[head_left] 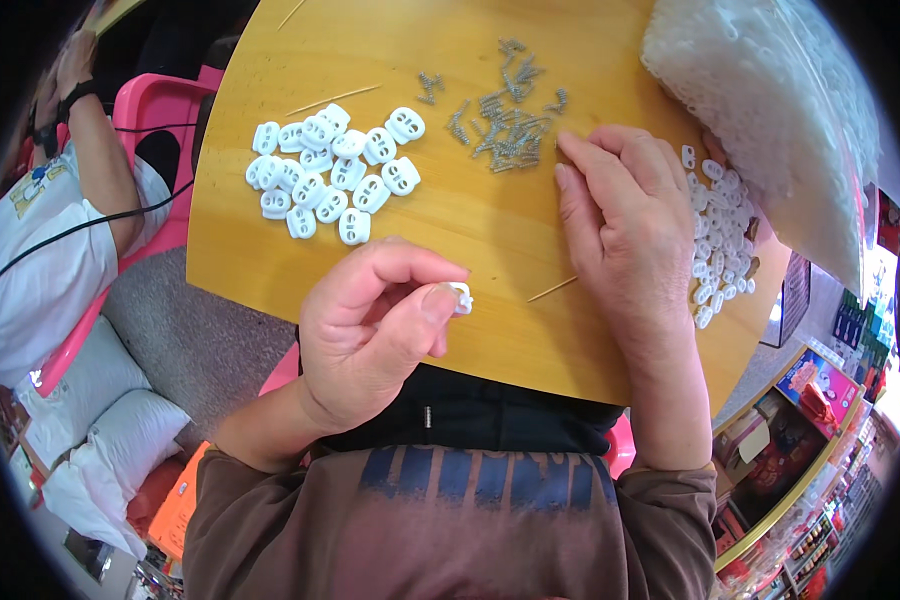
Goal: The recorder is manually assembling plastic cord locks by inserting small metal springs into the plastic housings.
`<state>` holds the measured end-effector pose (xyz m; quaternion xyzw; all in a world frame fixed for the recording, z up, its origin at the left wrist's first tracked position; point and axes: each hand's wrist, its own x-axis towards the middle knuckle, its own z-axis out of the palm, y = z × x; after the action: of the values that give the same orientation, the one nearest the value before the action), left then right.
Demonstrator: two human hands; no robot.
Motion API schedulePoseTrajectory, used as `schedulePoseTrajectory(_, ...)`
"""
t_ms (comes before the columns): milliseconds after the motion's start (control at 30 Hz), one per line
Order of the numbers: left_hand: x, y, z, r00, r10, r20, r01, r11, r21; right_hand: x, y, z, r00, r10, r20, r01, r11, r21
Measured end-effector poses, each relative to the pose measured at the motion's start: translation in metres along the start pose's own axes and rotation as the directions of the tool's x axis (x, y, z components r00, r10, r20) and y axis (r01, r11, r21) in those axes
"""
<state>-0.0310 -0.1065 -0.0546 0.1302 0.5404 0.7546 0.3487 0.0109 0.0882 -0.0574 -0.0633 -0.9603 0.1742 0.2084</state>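
Observation:
My left hand point(375, 325) pinches a small white plastic toggle piece point(461, 297) between thumb and fingers, just above the near edge of the round wooden table point(490, 240). My right hand point(625, 225) lies palm down on the table, its fingertips touching the edge of a scatter of small metal springs point(500, 125); whether it holds one is hidden. A group of several finished white two-hole toggles point(330, 170) lies at the far left of the table. A pile of small white plastic parts point(720, 235) sits just right of my right hand.
A large clear bag of white parts point(770, 90) rests at the table's far right. Thin wooden sticks point(550, 290) lie on the table. Another person point(60, 200) sits at the left on a pink chair point(155, 105). Shelves with boxes point(800, 420) stand at lower right.

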Motion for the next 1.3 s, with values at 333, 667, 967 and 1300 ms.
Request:
schedulePoseTrajectory(333,0.000,-0.003,0.000,0.999,0.031,0.018,-0.031,0.999,0.035,0.002,0.008,0.003,0.999,0.005,-0.032,-0.004,1.000,0.025)
schedulePoseTrajectory(667,-0.001,-0.002,0.000,0.999,0.030,0.013,-0.031,0.998,0.052,0.001,0.013,0.005,0.971,0.208,-0.114,-0.171,0.946,0.275)
schedulePoseTrajectory(967,0.000,-0.002,0.000,1.000,0.002,0.012,-0.003,1.000,0.031,0.001,0.015,0.006,0.994,0.107,-0.010,-0.103,0.977,0.187)
schedulePoseTrajectory(1300,0.001,-0.001,0.001,1.000,-0.020,0.008,0.020,1.000,-0.011,0.006,0.009,0.011,0.994,0.102,-0.033,-0.099,0.991,0.088)
